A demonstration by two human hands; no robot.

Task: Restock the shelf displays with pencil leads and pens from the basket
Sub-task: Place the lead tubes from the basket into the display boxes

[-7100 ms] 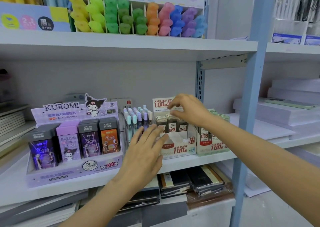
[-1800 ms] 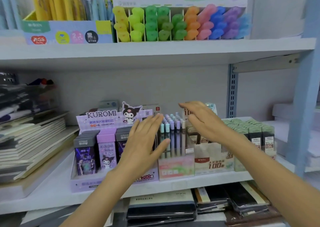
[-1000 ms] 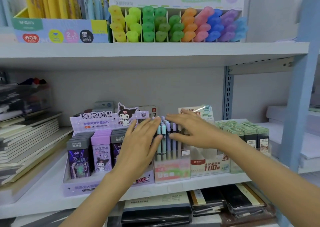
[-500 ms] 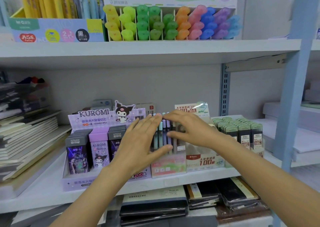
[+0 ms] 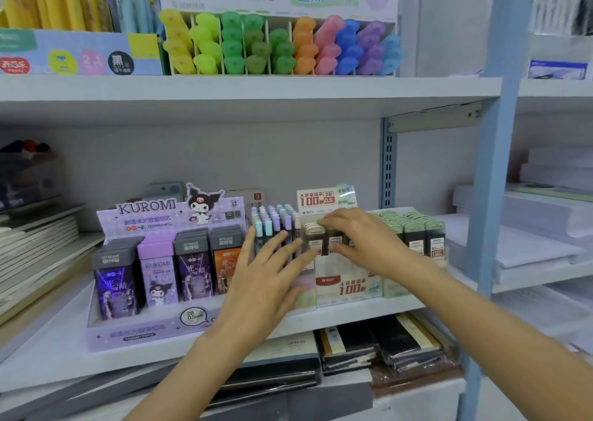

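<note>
Middle shelf (image 5: 48,356), frame centre, looks nearly full: left hand (image 5: 266,279) splayed wide before the pens (image 5: 272,223), right hand (image 5: 362,237) curled round lead cases (image 5: 313,237).

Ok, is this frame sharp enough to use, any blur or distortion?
Head view: left hand motion-smeared, as is the pen box front under it; head view: KUROMI display lettering legible, lead cases fairly sharp; head view: blue upright leans, wide-angle distortion; light soft, even, no glare.

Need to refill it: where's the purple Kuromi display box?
Head view: the purple cardboard Kuromi display box stands on the middle shelf, directly left of the pastel pens.
</note>
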